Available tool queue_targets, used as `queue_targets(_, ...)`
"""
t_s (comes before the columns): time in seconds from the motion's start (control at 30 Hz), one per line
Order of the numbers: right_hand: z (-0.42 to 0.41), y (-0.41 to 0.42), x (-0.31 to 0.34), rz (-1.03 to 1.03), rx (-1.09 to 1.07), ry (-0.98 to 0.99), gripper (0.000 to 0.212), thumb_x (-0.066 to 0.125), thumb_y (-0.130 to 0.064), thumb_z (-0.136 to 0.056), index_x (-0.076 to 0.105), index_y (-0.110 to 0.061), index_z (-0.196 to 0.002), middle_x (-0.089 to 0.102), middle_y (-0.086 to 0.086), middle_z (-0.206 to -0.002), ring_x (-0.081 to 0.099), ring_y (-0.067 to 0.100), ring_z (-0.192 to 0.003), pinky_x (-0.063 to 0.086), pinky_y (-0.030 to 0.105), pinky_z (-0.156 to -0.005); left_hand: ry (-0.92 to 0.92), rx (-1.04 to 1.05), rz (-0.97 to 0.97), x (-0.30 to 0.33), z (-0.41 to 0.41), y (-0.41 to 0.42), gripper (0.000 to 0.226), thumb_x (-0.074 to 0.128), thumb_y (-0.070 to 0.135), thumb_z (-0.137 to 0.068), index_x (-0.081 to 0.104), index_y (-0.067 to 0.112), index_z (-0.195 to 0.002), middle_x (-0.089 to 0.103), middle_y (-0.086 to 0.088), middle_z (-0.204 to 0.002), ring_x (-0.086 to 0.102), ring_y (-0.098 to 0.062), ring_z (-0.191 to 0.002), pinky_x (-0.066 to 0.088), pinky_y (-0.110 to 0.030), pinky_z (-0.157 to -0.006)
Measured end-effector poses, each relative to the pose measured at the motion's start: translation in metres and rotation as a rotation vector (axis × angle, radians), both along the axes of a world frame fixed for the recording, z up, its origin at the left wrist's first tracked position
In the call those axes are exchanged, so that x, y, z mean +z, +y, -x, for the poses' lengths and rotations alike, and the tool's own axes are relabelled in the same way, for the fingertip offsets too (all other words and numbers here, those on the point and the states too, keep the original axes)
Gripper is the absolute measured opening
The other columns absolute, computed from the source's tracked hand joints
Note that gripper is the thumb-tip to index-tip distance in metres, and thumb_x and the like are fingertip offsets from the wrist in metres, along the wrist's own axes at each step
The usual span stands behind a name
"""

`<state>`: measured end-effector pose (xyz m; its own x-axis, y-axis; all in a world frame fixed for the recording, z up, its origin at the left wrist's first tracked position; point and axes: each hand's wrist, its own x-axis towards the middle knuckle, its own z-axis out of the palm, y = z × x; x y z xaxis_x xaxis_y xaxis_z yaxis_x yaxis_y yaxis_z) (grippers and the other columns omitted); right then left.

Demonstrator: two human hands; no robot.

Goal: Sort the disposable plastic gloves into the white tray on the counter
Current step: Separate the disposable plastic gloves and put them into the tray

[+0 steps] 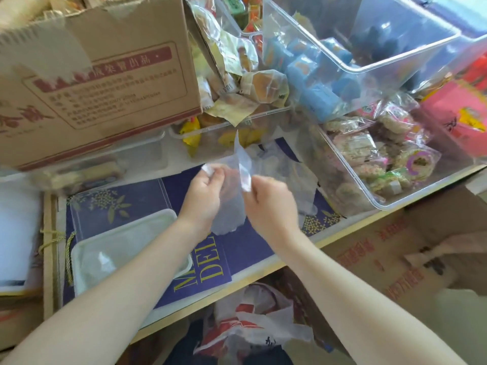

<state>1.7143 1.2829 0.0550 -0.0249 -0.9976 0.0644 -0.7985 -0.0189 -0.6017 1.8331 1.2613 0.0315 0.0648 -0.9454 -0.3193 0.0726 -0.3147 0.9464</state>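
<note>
Lower left of frame: white tray [81,255] on the counter w/ clear glove plastic inside. Upper left, cardboard box [100,75]. Center: left hand [204,192] pinches one edge of a thin plastic glove [229,204], right hand [268,200] pinches the other edge; glove hangs between them above the blue mat [245,243]. More loose gloves [292,172] just behind. Right: clear bins [382,204] of wrapped snacks.

white tray [79,255] open above, cardboard box [100,75] overhanging behind
</note>
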Motion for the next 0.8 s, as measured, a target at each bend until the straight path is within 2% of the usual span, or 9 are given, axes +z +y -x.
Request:
queue_targets(0.1,-0.015,0.009,-0.008,-0.013,0.097,0.147,0.041,0.028,-0.035,-0.101,0.037,-0.015,-0.066,0.056,0.007,-0.082,0.052,0.034,-0.075,0.027,0.033,-0.059,-0.007,-0.051,0.033,-0.003,0.007,0.013,0.031,0.038,0.023,-0.100,0.066,0.030,-0.091,0.066,0.010,-0.068,0.061,-0.007,-0.066,0.047,-0.026,-0.067)
queue_targets(0.13,-0.017,0.010,-0.008,-0.005,0.113,0.160,0.039,0.025,-0.035,-0.101,0.045,-0.014,-0.074,0.061,0.007,-0.090,0.056,0.033,-0.081,0.030,0.034,-0.061,0.008,-0.069,0.032,-0.002,0.008,0.016,0.032,0.035,0.020,-0.101,0.066,0.028,-0.095,0.067,0.011,-0.069,0.060,-0.004,-0.065,0.045,-0.023,-0.064)
queue_targets(0.27,-0.014,0.009,-0.007,-0.041,0.147,0.158,0.038,0.025,-0.032,-0.100,0.054,-0.010,-0.096,0.063,0.008,-0.102,0.058,0.029,-0.093,0.035,0.034,-0.067,0.123,-0.163,0.016,0.001,0.002,0.022,0.034,0.033,0.013,-0.101,0.065,0.021,-0.104,0.071,-0.004,-0.099,0.065,-0.012,-0.092,0.050,-0.025,-0.082)
queue_targets(0.4,-0.011,0.005,-0.011,0.132,0.219,0.105,0.050,0.018,-0.033,-0.092,0.058,-0.004,-0.082,0.063,0.010,-0.083,0.057,0.031,-0.078,0.041,0.038,-0.063,0.157,-0.245,0.019,0.003,-0.005,0.026,0.035,0.031,0.012,-0.101,0.063,0.013,-0.113,0.070,-0.008,-0.110,0.064,-0.016,-0.104,0.049,-0.025,-0.089)
queue_targets(0.47,-0.006,0.006,-0.015,0.241,0.201,0.018,0.043,0.025,-0.028,-0.090,0.054,-0.002,-0.069,0.059,0.012,-0.081,0.054,0.032,-0.072,0.045,0.041,-0.062,0.100,-0.208,0.018,0.003,-0.010,0.027,0.034,0.033,0.016,-0.101,0.064,0.018,-0.113,0.070,-0.004,-0.110,0.064,-0.015,-0.106,0.048,-0.032,-0.096)
queue_targets(0.57,0.000,0.009,-0.018,0.239,0.151,-0.103,0.033,0.035,-0.026,-0.090,0.041,-0.009,-0.062,0.057,0.010,-0.113,0.055,0.025,-0.091,0.043,0.032,-0.071,-0.020,-0.125,0.024,0.000,-0.018,0.026,0.030,0.039,0.032,-0.097,0.065,0.029,-0.112,0.070,0.002,-0.109,0.062,-0.015,-0.109,0.043,-0.044,-0.103)
queue_targets(0.63,0.000,0.010,-0.018,0.195,0.160,-0.197,0.028,0.040,-0.021,-0.091,0.037,-0.012,-0.065,0.054,0.007,-0.125,0.055,0.016,-0.092,0.041,0.028,-0.072,-0.085,-0.167,0.056,0.001,-0.017,0.027,0.034,0.040,0.039,-0.093,0.062,0.030,-0.118,0.068,0.004,-0.114,0.059,-0.013,-0.113,0.041,-0.043,-0.104)
queue_targets(0.73,-0.007,0.011,-0.014,0.136,0.166,-0.336,0.017,0.046,-0.015,-0.093,0.046,-0.014,-0.076,0.060,0.002,-0.117,0.057,0.008,-0.083,0.042,0.016,-0.068,-0.176,-0.274,0.168,0.012,-0.010,0.036,0.034,0.037,0.033,-0.099,0.055,0.028,-0.127,0.062,0.005,-0.124,0.055,-0.012,-0.119,0.041,-0.033,-0.103)
queue_targets(0.8,-0.011,0.014,-0.009,0.053,0.134,-0.487,0.007,0.048,-0.014,-0.095,0.050,-0.009,-0.100,0.062,0.001,-0.109,0.059,-0.001,-0.084,0.042,0.007,-0.068,-0.150,-0.360,0.178,0.014,-0.007,0.037,0.031,0.038,0.038,-0.097,0.056,0.034,-0.123,0.057,0.006,-0.129,0.052,-0.011,-0.122,0.040,-0.032,-0.104)
